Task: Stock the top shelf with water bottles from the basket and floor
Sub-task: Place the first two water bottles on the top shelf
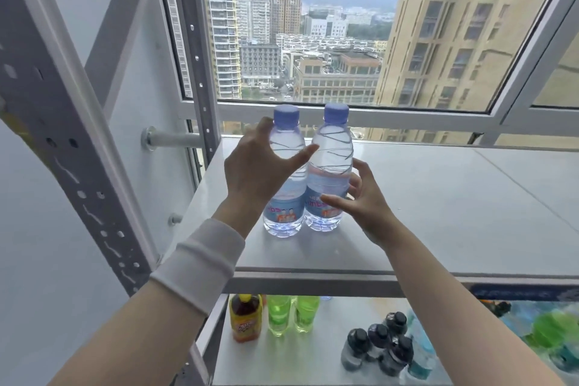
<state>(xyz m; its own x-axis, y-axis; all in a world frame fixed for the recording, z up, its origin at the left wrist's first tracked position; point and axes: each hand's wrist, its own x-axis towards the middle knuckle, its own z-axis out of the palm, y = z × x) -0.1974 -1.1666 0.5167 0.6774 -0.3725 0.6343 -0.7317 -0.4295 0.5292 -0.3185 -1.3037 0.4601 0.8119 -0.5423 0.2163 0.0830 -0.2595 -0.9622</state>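
Top shelf (454, 204): two water bottles (329, 166) upright, caps up, left hand (253, 172) and right hand (366, 207) fingers (333, 200) spread alongside.

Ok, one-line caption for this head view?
Spread left hand and right hand flank two upright water bottles on the top shelf.

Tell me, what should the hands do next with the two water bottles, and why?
Probably draw the left hand and right hand back to fetch more: both are open, and the left bottle and right bottle already stand upright side by side on the top shelf.
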